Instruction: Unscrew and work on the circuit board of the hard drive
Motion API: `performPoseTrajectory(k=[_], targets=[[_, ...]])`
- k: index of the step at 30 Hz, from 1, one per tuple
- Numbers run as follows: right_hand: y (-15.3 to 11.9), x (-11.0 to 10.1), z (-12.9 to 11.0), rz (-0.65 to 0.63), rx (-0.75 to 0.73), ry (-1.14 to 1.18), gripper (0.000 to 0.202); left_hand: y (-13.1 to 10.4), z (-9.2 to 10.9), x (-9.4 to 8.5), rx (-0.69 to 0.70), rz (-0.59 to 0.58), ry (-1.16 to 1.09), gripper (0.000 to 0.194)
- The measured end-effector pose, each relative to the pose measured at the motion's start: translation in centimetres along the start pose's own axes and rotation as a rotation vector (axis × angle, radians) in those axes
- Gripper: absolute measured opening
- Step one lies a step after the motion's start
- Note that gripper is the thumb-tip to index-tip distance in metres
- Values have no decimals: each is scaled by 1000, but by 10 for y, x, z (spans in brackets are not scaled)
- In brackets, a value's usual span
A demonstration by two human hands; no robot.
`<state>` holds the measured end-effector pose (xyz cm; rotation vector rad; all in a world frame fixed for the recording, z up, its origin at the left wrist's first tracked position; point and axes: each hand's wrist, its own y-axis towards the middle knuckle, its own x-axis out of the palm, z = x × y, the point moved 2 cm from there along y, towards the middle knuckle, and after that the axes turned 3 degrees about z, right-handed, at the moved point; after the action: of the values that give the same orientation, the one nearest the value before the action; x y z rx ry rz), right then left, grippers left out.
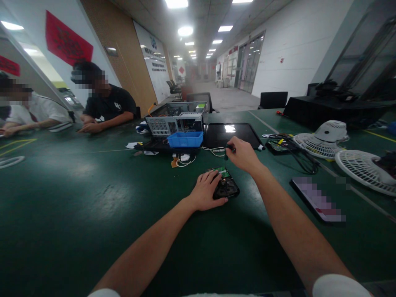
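The left hand (204, 192), fingers spread, rests on a black rectangular device (229, 191) with a green circuit board (223, 171), inward from the dark-green table (148, 239)'s near edge; the curled right hand (243, 153) pinches a dark screwdriver (226, 155) upright above.

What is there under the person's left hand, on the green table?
Part of a black device with a green circuit board. The left hand covers the device's left side, so details there cannot be seen.

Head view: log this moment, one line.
left hand: on black rectangular device; right hand: holding dark slim tool over green circuit board; tip contact: unclear
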<state>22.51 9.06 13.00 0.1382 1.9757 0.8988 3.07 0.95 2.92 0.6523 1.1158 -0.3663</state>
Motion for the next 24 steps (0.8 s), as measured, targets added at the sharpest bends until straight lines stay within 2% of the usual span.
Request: performPoseTrajectory(k=[7,13,19,24], targets=[[0,3,4,-5,20,12,18,1,-1,0,-3,-8,2,101],[0,8,7,61,17,62,17,1,-1,0,-3,-11,-2,101],[-3,8,7,106,37,-47,19,0,0,1,6,12,10,99],[-3,4,6,73,-7,-46,16,0,0,1,6,18,12,99]])
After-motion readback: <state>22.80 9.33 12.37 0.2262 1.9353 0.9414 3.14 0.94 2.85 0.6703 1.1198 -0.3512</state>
